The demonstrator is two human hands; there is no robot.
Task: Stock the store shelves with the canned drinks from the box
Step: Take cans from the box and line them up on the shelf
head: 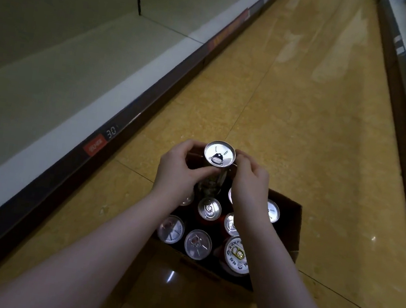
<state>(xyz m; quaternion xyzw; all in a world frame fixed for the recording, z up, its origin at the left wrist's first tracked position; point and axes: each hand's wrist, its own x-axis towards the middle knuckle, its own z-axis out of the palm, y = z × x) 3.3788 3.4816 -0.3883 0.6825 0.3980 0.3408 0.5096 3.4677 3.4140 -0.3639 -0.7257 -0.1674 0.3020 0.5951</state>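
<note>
One can (220, 153) lifted over box (292, 220)
Pinched by left hand (176, 168), right hand (247, 184); may slip swinging to nine-o'clock shelf (64, 67).

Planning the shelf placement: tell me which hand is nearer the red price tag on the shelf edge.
Left. The left hand grips the raised can on the side toward the red price tag; the right hand holds the can's opposite side, farther away.

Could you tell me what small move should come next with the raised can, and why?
Probably carry the can left onto the shelf: the left hand and right hand both grip it upright, raised above the other cans in the box.
</note>
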